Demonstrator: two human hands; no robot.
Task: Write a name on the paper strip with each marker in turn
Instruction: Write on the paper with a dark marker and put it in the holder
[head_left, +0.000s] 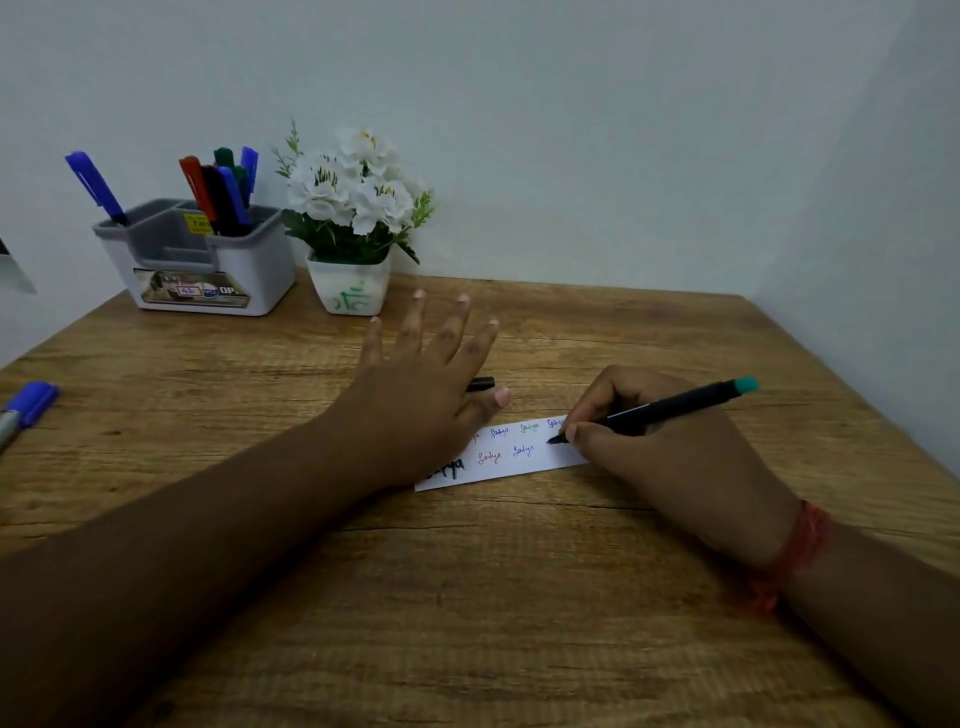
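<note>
**Marker tip on the strip, head view**

Seen from the head camera: right hand (670, 441) curled round a black marker (675, 408) with a teal end, grip clamped on the barrel near the tip, tip touching the right part of the paper strip (511, 457). Marker tilted, teal end pointing up and to the right. Red thread band (789, 556) round the right wrist.

Left hand (421, 384) flat over the left end of the strip, fingers straight and spread toward the far side, grip apart and clasping nothing; palm hiding part of the strip. Just beyond the thumb, a small black cap (480, 384) lying on the bench (467, 597), partly hidden by the hand.

Paper strip white, lying slantwise in the middle of the wooden bench, two rows of small handwritten words in red, blue and a heavier black one at the left end.

At the far left, white-and-grey organiser (202, 254) against the wall (571, 130): one blue marker (96, 187) alone in its left compartment, a cluster of red, black, blue and green markers (223, 189) in the far right compartment. Just right of it, a white pot of white flowers (353, 218). At the left edge, a blue-capped pen (26, 410) lying on the bench, well apart from the strip
</note>
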